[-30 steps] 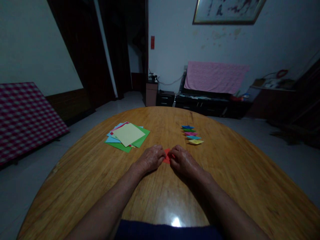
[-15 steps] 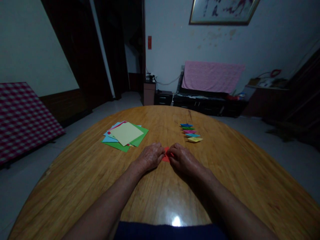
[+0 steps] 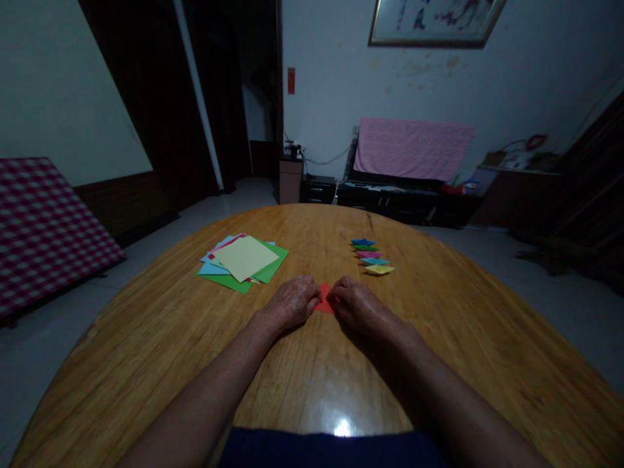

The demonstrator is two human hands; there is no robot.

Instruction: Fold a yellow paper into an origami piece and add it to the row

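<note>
Between my two hands lies a small folded piece of red paper (image 3: pixel 325 299) on the wooden table (image 3: pixel 312 377). My left hand (image 3: pixel 296 300) grips its left side, the fingers curled and closed on it. At the right side my right hand (image 3: pixel 358 304) pinches it with bent fingers. The fingers hide both sides of the paper, so its full shape does not show. Beyond my right hand several folded paper boats stand in a row, among them a yellow boat (image 3: pixel 379 269) nearest and a blue boat (image 3: pixel 363 242) farthest.
A loose stack of coloured paper sheets, a pale yellow sheet (image 3: pixel 247 258) on top, lies left of my hands. The table's rounded far edge faces a black cabinet (image 3: pixel 385 200) and a pink cloth (image 3: pixel 414 148). A checkered cloth (image 3: pixel 43 234) hangs at the left.
The hands stay on the red paper, with slightly more of its middle showing between the fingers. The whole view has shifted a little.
</note>
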